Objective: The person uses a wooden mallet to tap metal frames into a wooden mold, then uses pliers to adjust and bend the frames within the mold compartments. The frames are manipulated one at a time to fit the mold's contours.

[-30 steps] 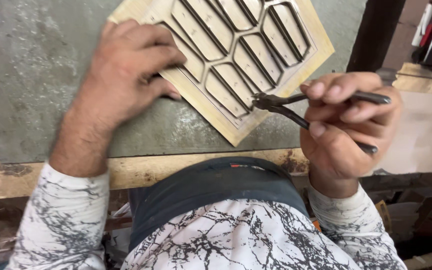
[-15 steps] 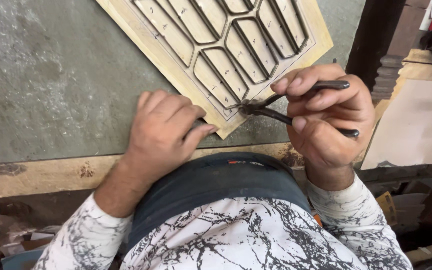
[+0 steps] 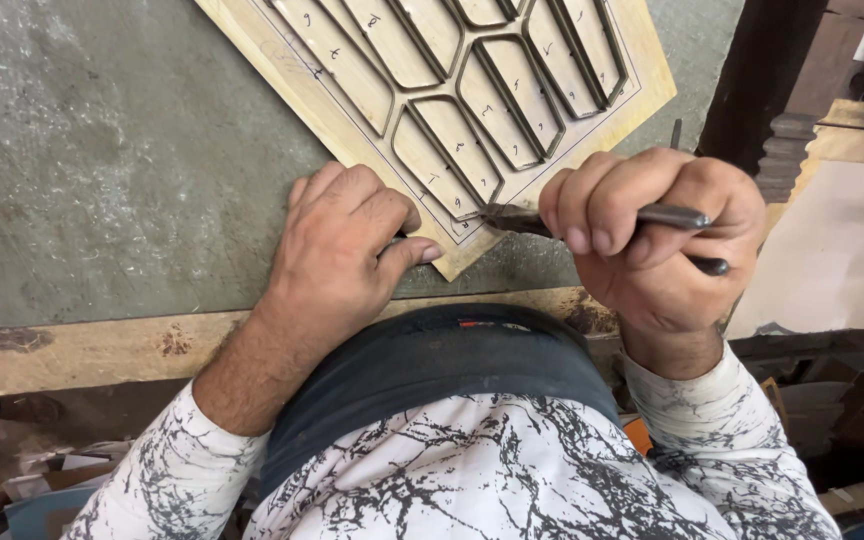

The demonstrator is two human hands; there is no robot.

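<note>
A pale wooden panel (image 3: 592, 40) with several routed oblong cells and dark metal strips in its grooves lies on the grey worktable (image 3: 102, 170). My left hand (image 3: 347, 250) rests flat at the panel's near corner, thumb against its edge. My right hand (image 3: 652, 240) grips dark metal pliers (image 3: 512, 218), whose jaws touch the panel's near corner.
The table has a worn wooden front edge (image 3: 102, 345) against my waist. A dark wooden post (image 3: 762, 80) stands at the right, with pale boards (image 3: 832, 250) and scrap pieces beyond it. Clutter lies on the floor at the lower left.
My left hand slid down from the panel's top to its near corner. The pliers moved in from beside the panel to its corner edge.
</note>
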